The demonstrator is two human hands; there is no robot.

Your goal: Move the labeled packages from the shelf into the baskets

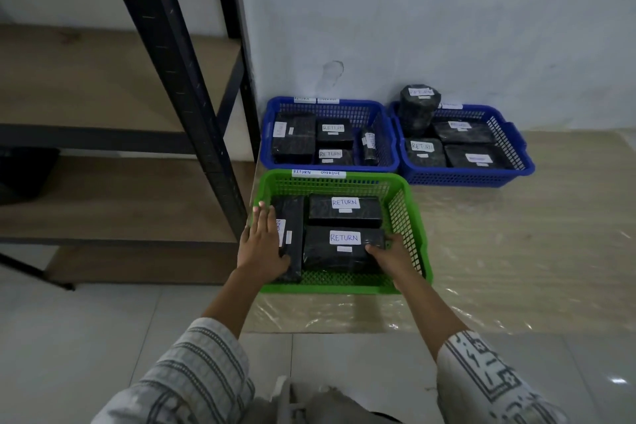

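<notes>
A green basket (409,217) on the floor holds three black wrapped packages with white labels. My left hand (263,241) lies flat with straight fingers on the narrow package (292,217) at the basket's left side. My right hand (389,253) grips the right end of the near package (339,251) marked RETURN. Behind it lies another RETURN package (344,212). Two blue baskets (330,167) (471,177) against the wall hold several more labeled black packages, one of them a round one (418,110) standing upright.
A black metal shelf unit (192,107) with wooden boards stands at the left, its boards bare in view. A dark object (24,175) sits on a lower board at the far left. Clear plastic sheeting (516,268) covers the floor under the baskets.
</notes>
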